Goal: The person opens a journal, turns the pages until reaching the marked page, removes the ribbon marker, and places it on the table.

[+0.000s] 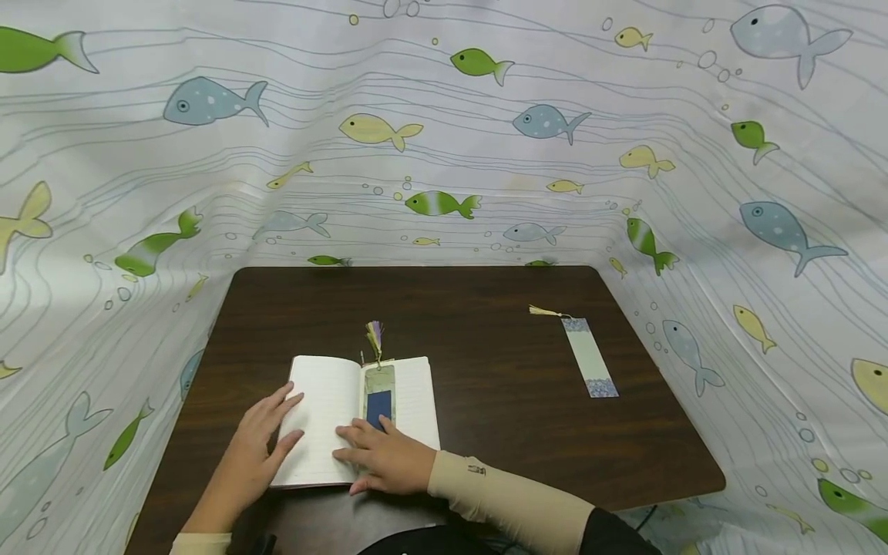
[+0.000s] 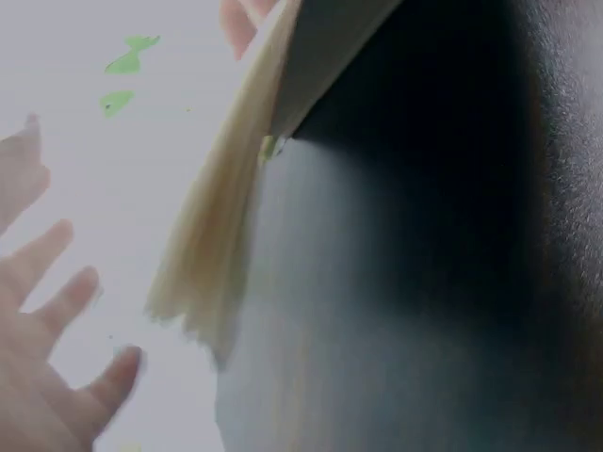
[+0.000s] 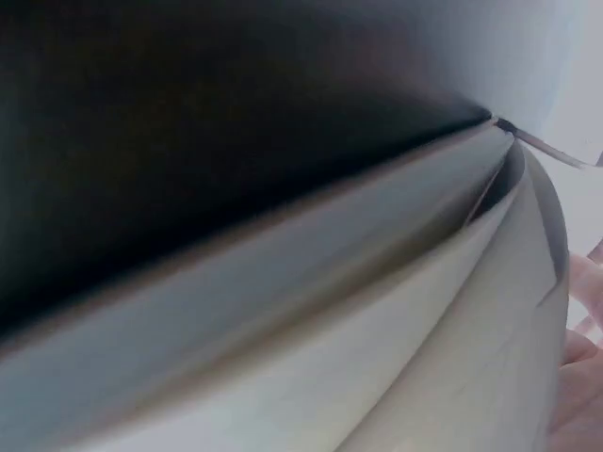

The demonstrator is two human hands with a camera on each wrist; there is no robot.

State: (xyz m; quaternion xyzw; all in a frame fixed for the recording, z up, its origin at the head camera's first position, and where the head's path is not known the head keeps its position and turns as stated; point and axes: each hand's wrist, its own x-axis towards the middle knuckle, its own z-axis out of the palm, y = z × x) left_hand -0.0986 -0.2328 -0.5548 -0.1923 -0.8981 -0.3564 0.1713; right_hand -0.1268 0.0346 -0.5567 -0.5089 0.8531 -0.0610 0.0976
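Note:
An open lined notebook (image 1: 322, 416) lies on the table, its pages showing at the edge in the left wrist view. On its right page, by the fold, is a green-grey bookmark (image 1: 378, 378) with a dark blue patch and a purple and yellow tassel. My right hand (image 1: 394, 460) rests on the notebook with extended fingers, covering the bookmark's lower end. Over the left page's outer edge my left hand (image 1: 255, 439) lies with spread fingers, gripping nothing. In the right wrist view, loose page edges (image 3: 424, 311) fan out, and part of a hand shows at the right border.
A second bookmark (image 1: 590, 358), pale green with blue patterned ends and a cream tassel, lies at the table's right side. The dark wooden table (image 1: 486, 324) has rounded corners. A fish-print curtain (image 1: 444, 154) surrounds it at the back and sides.

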